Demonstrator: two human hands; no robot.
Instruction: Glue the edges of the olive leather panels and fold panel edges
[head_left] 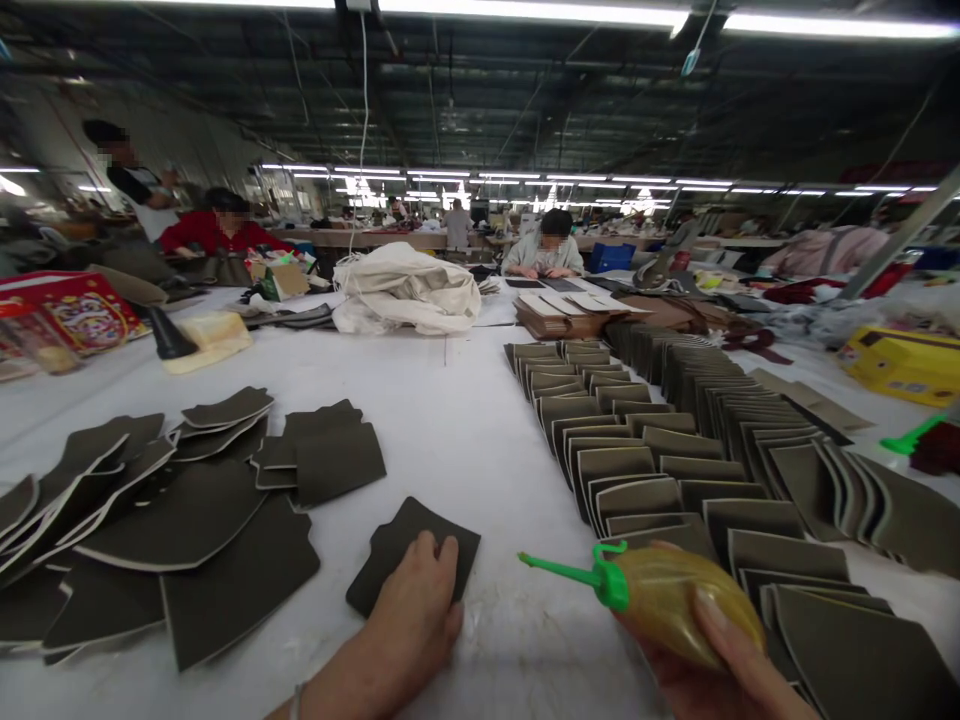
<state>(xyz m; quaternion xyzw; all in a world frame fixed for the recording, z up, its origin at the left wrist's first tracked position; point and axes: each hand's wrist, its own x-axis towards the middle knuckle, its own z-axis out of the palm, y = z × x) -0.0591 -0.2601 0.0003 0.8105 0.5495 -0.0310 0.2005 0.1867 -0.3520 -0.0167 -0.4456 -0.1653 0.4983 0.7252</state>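
My left hand rests on a dark grey cut piece lying on the white table, its fingers curled down onto the near edge of the piece. My right hand is wrapped round a yellowish squeeze bottle with a green nozzle. The nozzle points left toward the dark piece and stays a short way off it.
Loose dark pieces lie heaped at the left. Long overlapping rows of the same pieces fill the right. Further back lie a white cloth bundle, a red box and a yellow box. Other people sit at far tables.
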